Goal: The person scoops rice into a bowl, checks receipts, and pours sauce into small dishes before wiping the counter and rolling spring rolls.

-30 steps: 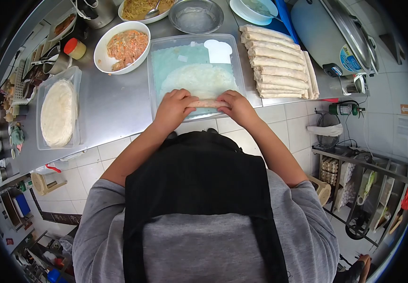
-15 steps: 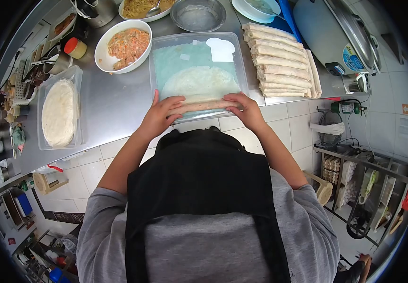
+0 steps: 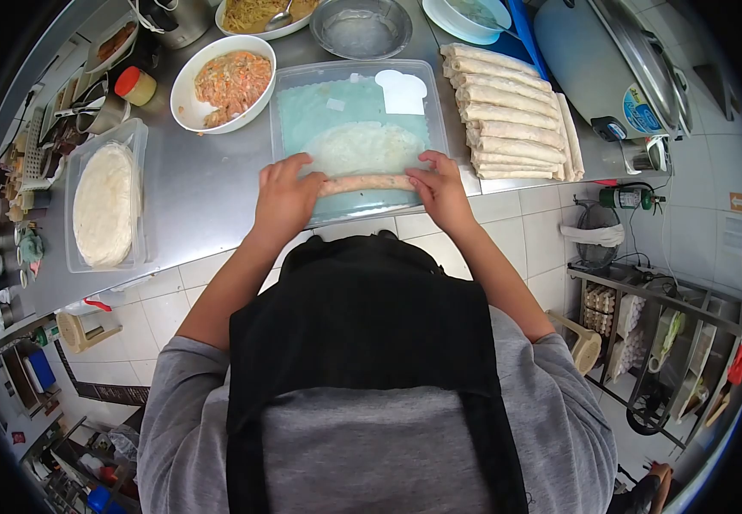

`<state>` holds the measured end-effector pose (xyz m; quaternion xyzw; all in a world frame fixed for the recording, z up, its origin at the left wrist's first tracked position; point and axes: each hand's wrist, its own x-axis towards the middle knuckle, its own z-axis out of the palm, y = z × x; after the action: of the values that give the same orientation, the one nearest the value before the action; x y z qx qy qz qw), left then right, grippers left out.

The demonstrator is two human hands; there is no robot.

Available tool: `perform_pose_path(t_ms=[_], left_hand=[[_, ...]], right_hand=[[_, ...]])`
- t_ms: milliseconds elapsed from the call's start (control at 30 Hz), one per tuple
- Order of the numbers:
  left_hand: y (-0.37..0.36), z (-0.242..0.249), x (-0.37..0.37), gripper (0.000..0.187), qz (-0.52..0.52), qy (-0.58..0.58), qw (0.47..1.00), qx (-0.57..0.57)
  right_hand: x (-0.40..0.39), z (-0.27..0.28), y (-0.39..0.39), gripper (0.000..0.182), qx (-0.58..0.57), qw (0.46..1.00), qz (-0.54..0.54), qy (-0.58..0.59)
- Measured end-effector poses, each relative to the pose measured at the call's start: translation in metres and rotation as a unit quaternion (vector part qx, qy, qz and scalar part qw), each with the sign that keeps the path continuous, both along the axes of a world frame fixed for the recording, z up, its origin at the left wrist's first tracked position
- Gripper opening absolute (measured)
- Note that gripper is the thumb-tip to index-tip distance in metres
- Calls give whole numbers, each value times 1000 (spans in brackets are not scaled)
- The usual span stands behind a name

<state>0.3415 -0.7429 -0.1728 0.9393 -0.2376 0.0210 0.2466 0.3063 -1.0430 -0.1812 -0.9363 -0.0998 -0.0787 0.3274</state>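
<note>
A partly rolled spring roll (image 3: 364, 184) lies crosswise near the front of a clear plastic lid (image 3: 280, 103) with a teal surface. The flat, pale wrapper (image 3: 367, 146) stretches away from its far side. My left hand (image 3: 290, 193) grips the roll's left end, thumb and fingers pressed in at the tip. At the right end, my right hand (image 3: 438, 182) pinches the roll between thumb and fingers. A white bowl of orange-pink filling (image 3: 232, 81) stands behind and left of the lid. Finished rolls (image 3: 512, 111) lie stacked on the right.
At left, a plastic container (image 3: 141, 201) holds a stack of round wrappers (image 3: 105, 206). Along the back stand a metal bowl (image 3: 361, 30), a noodle dish (image 3: 260, 17) and a white-rimmed bowl (image 3: 474, 17). A large lidded pot (image 3: 594, 60) occupies the right corner.
The roll has moved slightly away from me, covering more of the wrapper. My hands moved with it, and their fingers now reach further forward beside the wrapper.
</note>
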Motion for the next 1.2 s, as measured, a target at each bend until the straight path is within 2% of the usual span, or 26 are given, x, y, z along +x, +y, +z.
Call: perform_pose_path(t_ms=[33,67,100,133,200,267,333,400,533,600,633,700,733,767,833,867,933,967,1067,1200], left_hand=[[-3,-7,-2,24,-58,-74,996,9],[-7,-9,-4,36,-115,-148,982,19],[-12,-11,-10,36,-114,-146,983,18],[-17,-12,-20,48,-151,-101,983,34],[-19,-12,-22,70,-190,-54,976,87],[-19,-9,-9,70,-186,-29,979,74],[-21,-6,10,71,-181,-3,982,61],[-23,-8,33,73,-160,-86,975,126],[-25,-4,49,75,-143,-113,974,136],[-30,4,41,62,-115,-159,978,65],[-30,-2,39,62,-114,-159,979,65],[-33,-11,31,50,-160,-40,985,52],[-35,-15,26,47,-141,-120,983,7],[-36,-15,24,47,-141,-120,983,6],[-36,-13,20,50,-133,-82,986,52],[-38,-13,13,50,-131,-83,987,52],[-42,-12,-2,58,-107,-144,981,76],[-43,-13,2,58,-106,-144,981,75],[-46,-17,26,68,-104,-82,988,79],[-49,-12,56,70,-81,-94,983,133]], right_hand=[[-1,4,5,33,-94,993,13,-70],[-2,4,8,33,-95,993,14,-69],[-3,4,11,43,-153,981,86,-81],[-5,4,14,53,-209,961,157,-93],[-12,11,25,57,-217,959,174,-61],[-6,7,26,66,-218,957,192,-22],[14,7,29,67,-241,955,172,-25],[34,1,29,70,-275,950,134,-55],[49,3,30,70,-303,945,106,-60],[45,18,33,57,-298,939,86,-148],[43,15,31,57,-299,939,87,-148],[35,6,28,48,-256,951,150,-86],[31,1,30,46,-207,961,154,-97],[30,3,31,46,-208,961,155,-96],[28,7,34,50,-205,967,146,-31],[23,4,38,50,-205,967,147,-32],[14,-7,46,56,-273,956,82,-62],[16,-5,49,56,-274,956,83,-63],[34,-11,51,80,-275,959,49,-55],[69,-3,50,85,-308,950,39,-20]])
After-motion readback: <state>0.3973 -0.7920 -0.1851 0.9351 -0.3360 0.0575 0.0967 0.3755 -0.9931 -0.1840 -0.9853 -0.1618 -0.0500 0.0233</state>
